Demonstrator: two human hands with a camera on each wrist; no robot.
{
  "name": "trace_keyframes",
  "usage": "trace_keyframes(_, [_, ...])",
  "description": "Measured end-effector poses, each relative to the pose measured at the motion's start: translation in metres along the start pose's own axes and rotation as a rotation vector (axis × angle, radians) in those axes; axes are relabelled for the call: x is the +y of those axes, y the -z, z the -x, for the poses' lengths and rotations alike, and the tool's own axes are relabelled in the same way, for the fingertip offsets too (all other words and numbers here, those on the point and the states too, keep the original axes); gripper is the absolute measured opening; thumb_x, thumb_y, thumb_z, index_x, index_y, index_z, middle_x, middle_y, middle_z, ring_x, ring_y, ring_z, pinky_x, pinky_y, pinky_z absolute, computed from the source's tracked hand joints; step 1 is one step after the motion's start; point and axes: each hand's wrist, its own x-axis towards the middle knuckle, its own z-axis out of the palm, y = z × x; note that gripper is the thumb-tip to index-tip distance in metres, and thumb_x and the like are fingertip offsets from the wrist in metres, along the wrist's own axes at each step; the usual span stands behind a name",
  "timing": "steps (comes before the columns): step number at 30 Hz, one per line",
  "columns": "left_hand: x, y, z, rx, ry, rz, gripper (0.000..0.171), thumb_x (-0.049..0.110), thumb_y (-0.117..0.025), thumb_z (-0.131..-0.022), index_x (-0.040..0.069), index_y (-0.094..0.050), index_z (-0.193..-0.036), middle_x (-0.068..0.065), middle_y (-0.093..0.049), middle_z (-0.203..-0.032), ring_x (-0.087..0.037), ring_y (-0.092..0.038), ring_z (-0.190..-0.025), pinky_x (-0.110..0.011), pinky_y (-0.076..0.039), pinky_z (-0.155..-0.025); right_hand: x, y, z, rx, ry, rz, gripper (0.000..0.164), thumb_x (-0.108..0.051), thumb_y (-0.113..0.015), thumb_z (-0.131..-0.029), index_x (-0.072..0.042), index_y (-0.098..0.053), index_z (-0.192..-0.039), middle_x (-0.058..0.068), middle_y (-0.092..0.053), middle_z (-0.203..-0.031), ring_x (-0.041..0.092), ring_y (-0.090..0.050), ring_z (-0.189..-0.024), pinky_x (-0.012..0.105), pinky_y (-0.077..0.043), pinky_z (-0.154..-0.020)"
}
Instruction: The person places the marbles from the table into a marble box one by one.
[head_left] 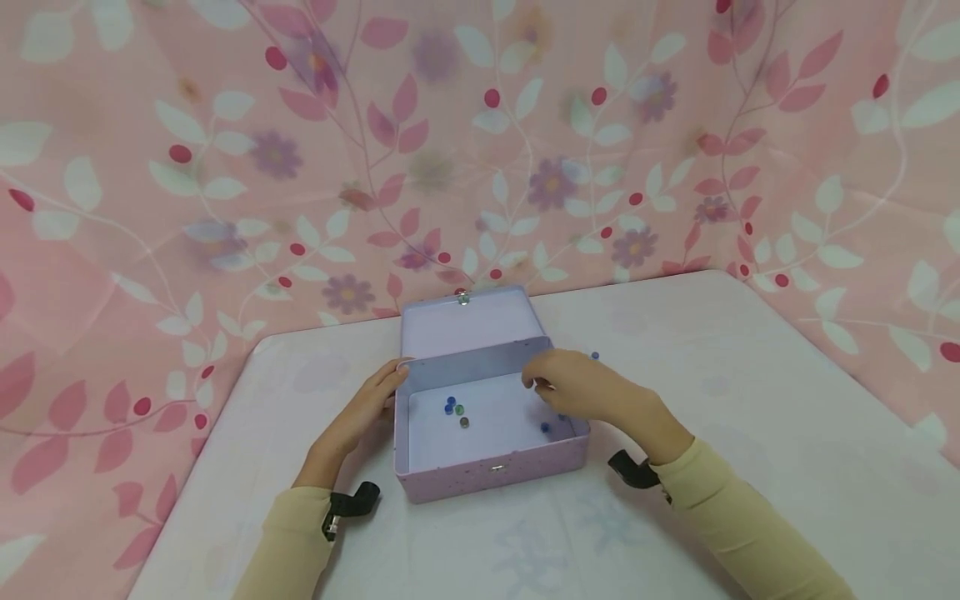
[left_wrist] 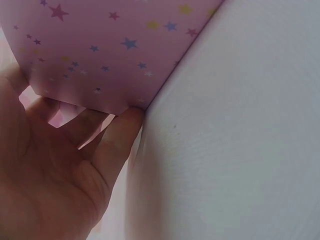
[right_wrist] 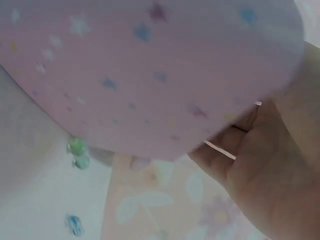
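A pinkish-purple tin box (head_left: 491,479) with a star print stands on the table, its lid (head_left: 471,327) tipped back. Several marbles lie inside, among them a green marble (head_left: 460,410), a dark marble (head_left: 464,422) and a blue marble (head_left: 545,427). My left hand (head_left: 363,408) holds the box at its left rear corner; in the left wrist view the thumb (left_wrist: 120,132) presses low on the wall. Over the right wall reaches my right hand (head_left: 581,383), fingers bent down above the inside. Whether they pinch anything is hidden; the box wall (right_wrist: 150,75) covers the fingertips in the right wrist view.
Outside the box to the right, a blue marble (head_left: 595,356) lies on the white cloth-covered table (head_left: 750,433). Close to the box wall in the right wrist view are green marbles (right_wrist: 77,146) and a blue one (right_wrist: 75,225). A floral curtain (head_left: 480,150) hangs behind.
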Motion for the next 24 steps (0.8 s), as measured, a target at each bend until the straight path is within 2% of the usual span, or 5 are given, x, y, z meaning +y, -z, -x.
trace_keyframes(7, [0.001, 0.0, 0.001, -0.006, -0.009, -0.015, 0.065, 0.06, -0.032, -0.103, 0.022, -0.03, -0.155, -0.01, -0.036, -0.159, -0.041, -0.04, -0.143, -0.053, -0.049, -0.103, 0.014, 0.023, 0.007, 0.105, -0.047, 0.026, 0.016, -0.005, -0.062, -0.092, -0.012, -0.072, -0.102, 0.0, -0.07, -0.097, 0.015, -0.06, -0.089, 0.035, -0.055, -0.084])
trace_keyframes(10, [0.002, 0.0, 0.002, -0.006, -0.005, -0.009, 0.064, 0.061, -0.033, -0.102, 0.023, -0.031, -0.154, -0.009, -0.037, -0.159, -0.04, -0.04, -0.143, -0.053, -0.048, -0.104, 0.023, 0.03, 0.01, 0.108, -0.087, 0.043, 0.016, -0.006, -0.062, -0.092, -0.011, -0.071, -0.104, 0.001, -0.069, -0.097, 0.017, -0.061, -0.089, 0.037, -0.054, -0.084])
trace_keyframes(17, [0.004, 0.001, 0.002, -0.013, 0.005, -0.012, 0.065, 0.06, -0.033, -0.102, 0.023, -0.029, -0.156, -0.01, -0.033, -0.16, -0.041, -0.039, -0.143, -0.054, -0.048, -0.104, 0.042, 0.04, 0.019, -0.034, -0.232, -0.01, 0.022, -0.008, -0.06, -0.091, -0.009, -0.069, -0.111, 0.003, -0.069, -0.096, 0.016, -0.059, -0.082, 0.036, -0.051, -0.077])
trace_keyframes(21, [0.003, 0.001, 0.001, -0.01, 0.001, -0.005, 0.063, 0.059, -0.033, -0.103, 0.022, -0.031, -0.154, -0.01, -0.036, -0.159, -0.04, -0.041, -0.142, -0.05, -0.051, -0.1, 0.05, 0.041, 0.024, -0.102, -0.26, -0.019, 0.022, -0.008, -0.06, -0.089, -0.008, -0.069, -0.109, 0.005, -0.07, -0.096, 0.017, -0.061, -0.082, 0.037, -0.052, -0.077])
trace_keyframes(24, [0.002, 0.0, 0.0, -0.007, 0.001, -0.001, 0.062, 0.059, -0.034, -0.103, 0.022, -0.033, -0.153, -0.01, -0.038, -0.157, -0.039, -0.043, -0.141, -0.048, -0.053, -0.098, 0.056, 0.042, 0.029, -0.162, -0.298, -0.008, 0.024, -0.008, -0.06, -0.087, -0.006, -0.069, -0.11, 0.01, -0.071, -0.105, 0.019, -0.061, -0.087, 0.039, -0.052, -0.08])
